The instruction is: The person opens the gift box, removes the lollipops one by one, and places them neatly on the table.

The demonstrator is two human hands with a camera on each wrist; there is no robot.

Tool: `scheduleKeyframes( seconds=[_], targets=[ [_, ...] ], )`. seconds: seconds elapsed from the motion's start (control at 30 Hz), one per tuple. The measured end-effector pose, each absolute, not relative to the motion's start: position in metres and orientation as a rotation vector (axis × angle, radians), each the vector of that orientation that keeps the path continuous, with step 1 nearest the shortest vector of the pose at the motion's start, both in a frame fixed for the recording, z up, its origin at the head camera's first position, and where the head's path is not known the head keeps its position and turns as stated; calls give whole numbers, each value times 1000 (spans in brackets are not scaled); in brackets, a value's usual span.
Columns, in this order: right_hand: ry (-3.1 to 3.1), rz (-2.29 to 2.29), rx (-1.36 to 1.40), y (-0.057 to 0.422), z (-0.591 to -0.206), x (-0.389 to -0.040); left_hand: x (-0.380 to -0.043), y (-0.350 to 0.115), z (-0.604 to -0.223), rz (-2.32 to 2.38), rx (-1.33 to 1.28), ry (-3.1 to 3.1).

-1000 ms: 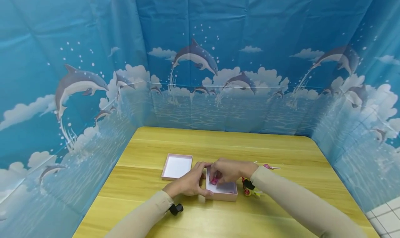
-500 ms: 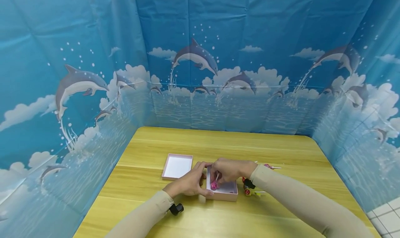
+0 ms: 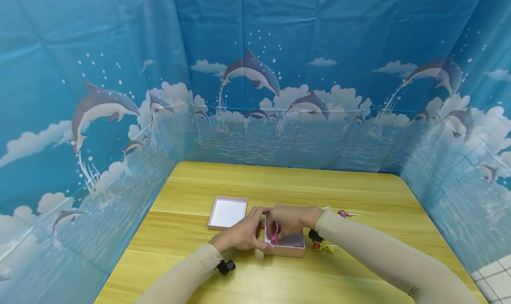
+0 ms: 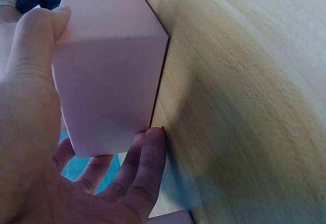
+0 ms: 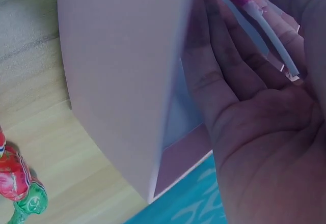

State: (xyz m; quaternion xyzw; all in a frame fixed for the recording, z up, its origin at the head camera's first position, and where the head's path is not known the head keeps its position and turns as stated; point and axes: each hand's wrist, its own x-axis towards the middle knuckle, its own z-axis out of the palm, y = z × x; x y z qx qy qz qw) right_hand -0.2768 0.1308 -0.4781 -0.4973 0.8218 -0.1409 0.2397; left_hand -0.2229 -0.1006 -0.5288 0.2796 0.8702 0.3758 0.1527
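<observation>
An open pink box (image 3: 290, 251) with a white inside stands on the table. My left hand (image 3: 241, 234) grips its left end, thumb on the near wall and fingers spread along the end wall; the left wrist view shows the fingertips low on the box wall (image 4: 109, 91), close to the tabletop. Inside the box, my right hand (image 3: 288, 222) holds a lollipop in a pink wrapper (image 3: 273, 238), its head down by the near left corner. In the right wrist view its white stick (image 5: 279, 51) slants across the curled fingers. Part of the wrapper is hidden by the hand.
Left of the box lies its shallow lid (image 3: 227, 212), white side up. Beyond the right forearm is a pink lollipop (image 3: 344, 213). Several more lie right of the box, among them a red lollipop (image 5: 14, 175) and a green one (image 5: 34, 200). Blue curtains (image 3: 255, 135) border the table.
The lollipop in my right hand has moved down toward the box's near left corner, and its stick has come into sight. My left hand has stayed on the box.
</observation>
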Motion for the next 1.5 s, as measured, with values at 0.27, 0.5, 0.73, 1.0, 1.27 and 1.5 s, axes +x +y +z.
scheduleKeyframes(
  seconds=[0.27, 0.5, 0.73, 1.0, 1.27, 1.5],
  targets=[
    [2251, -420, -1318, 134, -474, -278, -225, -100, -529, 1093, 807, 2478],
    [2264, -530, -1273, 143, -465, -279, -226, -98, -528, 1049, 846, 2509],
    [2281, -639, -1226, 156, -457, -275, -225, -95, -526, 980, 855, 2532],
    [2334, -719, -1210, 178, -449, -270, -223, -97, -523, 945, 858, 2550],
    [2399, -785, -1199, 211, -442, -267, -224, -99, -520, 982, 827, 2535],
    [2451, -819, -1144, 238, -444, -259, -222, -100, -522, 985, 814, 2514]
  ],
)
